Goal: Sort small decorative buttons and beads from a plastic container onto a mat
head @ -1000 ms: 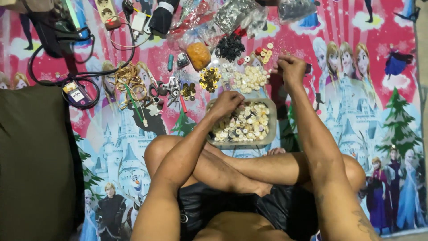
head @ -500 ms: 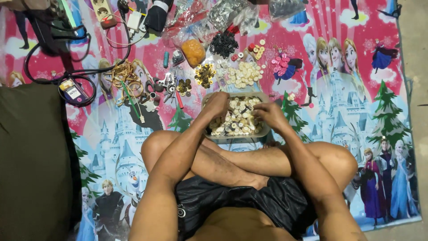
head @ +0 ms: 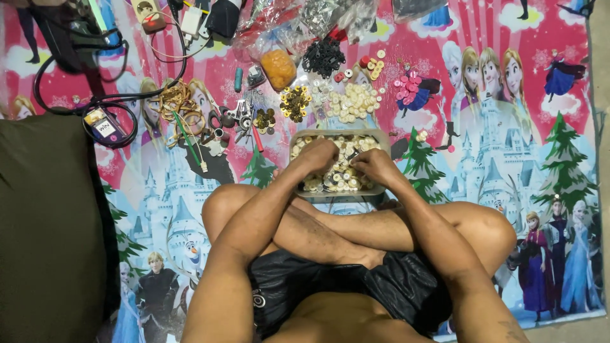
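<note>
Item: tray (head: 381,136) of pale buttons (head: 340,178) on the mat (head: 521,209), before my crossed legs. My left hand (head: 316,156) and right hand (head: 375,166) lay curled in it; fingertips buried, so I couldn't tell what either held. Tray's near rim hidden.

One shallow grey rectangular tray (head: 384,136) at centre frame holds cream and pale round buttons, too many to count. Two bare hands rest in it: the left hand (head: 319,154) and the right hand (head: 376,164). Above it lie separate button heaps: one cream (head: 351,101), one black (head: 323,57), one pink (head: 406,87), one brassy (head: 294,103).
</note>
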